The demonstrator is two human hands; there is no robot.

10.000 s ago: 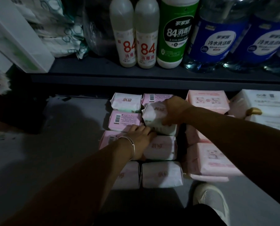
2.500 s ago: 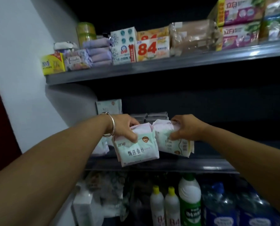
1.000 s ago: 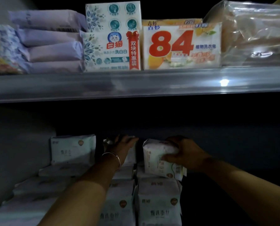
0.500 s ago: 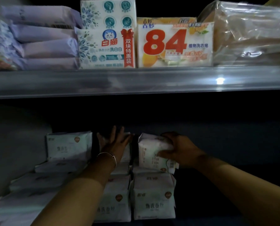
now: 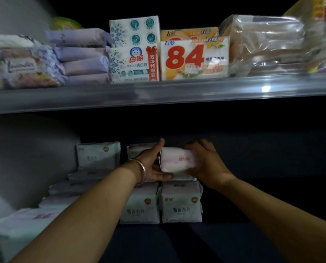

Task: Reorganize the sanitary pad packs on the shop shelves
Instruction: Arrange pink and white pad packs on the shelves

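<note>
On dim lower shelf [image 5: 253,234], soft puffy pad pack [image 5: 178,161] clasped between left hand [image 5: 152,164] and right hand [image 5: 207,164] fingers.

84 soap box [image 5: 194,59], white soap box [image 5: 134,50]

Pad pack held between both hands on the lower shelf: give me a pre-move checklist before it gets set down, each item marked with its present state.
1. Pad pack gripped on both ends: ok, left hand and right hand bracket it.
2. Pack positioned over the right-hand stack: ok.
3. Landing surface beneath the pack level: cannot tell, the hands hide it.
4. Neighbouring middle stack undisturbed: ok, upright at the front.
5. Clearance under the upper shelf: ok, dark open gap above.
6. Space behind the pack: cannot tell, too dark.
</note>
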